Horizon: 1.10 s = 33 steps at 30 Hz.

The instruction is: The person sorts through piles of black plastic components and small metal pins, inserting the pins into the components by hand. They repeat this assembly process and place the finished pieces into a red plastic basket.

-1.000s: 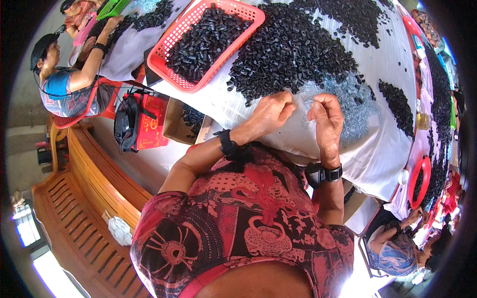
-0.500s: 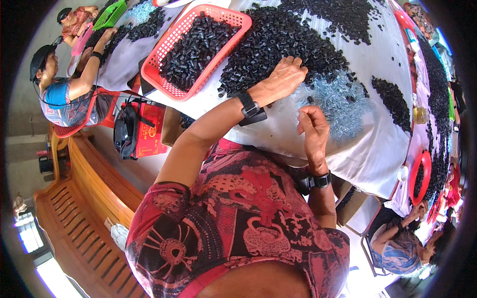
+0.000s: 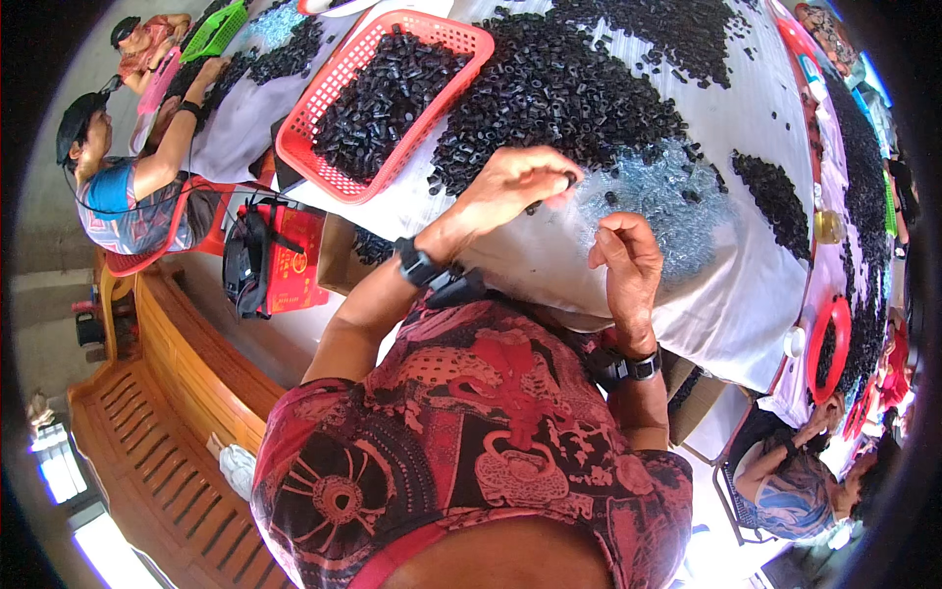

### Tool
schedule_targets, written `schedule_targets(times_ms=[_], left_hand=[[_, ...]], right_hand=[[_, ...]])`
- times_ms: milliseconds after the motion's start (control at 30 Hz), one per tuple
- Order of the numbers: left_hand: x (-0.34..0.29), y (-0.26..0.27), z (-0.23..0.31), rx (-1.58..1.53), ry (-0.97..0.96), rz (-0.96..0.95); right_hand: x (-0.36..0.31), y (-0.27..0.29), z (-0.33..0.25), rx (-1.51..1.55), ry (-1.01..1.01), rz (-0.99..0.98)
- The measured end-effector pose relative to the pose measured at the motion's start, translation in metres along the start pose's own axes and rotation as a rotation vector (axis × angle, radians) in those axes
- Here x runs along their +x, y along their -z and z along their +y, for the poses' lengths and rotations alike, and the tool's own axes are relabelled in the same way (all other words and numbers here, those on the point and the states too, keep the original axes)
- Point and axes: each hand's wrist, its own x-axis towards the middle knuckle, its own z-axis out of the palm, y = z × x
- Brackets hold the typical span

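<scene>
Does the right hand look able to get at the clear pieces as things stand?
Probably yes: the right hand is at the near left edge of the clear pieces, with nothing visible blocking the way; the left hand is off to the left.

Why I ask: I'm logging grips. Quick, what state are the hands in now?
Left hand: closed on a black piece.
Right hand: curled; whether it holds anything can't be told.

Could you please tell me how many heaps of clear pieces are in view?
2 that I can make out: the near heap just beyond the right hand, the far heap at upper left, close to the green basket. The crowded right edge may hide more.
</scene>
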Motion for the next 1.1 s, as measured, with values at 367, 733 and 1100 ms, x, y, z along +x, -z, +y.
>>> schedule_targets(times_ms=[367, 733, 1100], left_hand=[[-0.062, 0.000, -0.005, -0.245, -0.038, 0.028], [-0.084, -0.006, -0.008, -0.244, 0.061, -0.043], [-0.105, -0.010, -0.033, -0.257, 0.176, -0.105]], right_hand=[[0.006, -0.044, -0.030, 0.001, 0.045, -0.196], [-0.010, -0.042, -0.027, -0.206, -0.056, -0.337], [-0.027, -0.033, -0.007, -0.094, -0.423, -0.443]])
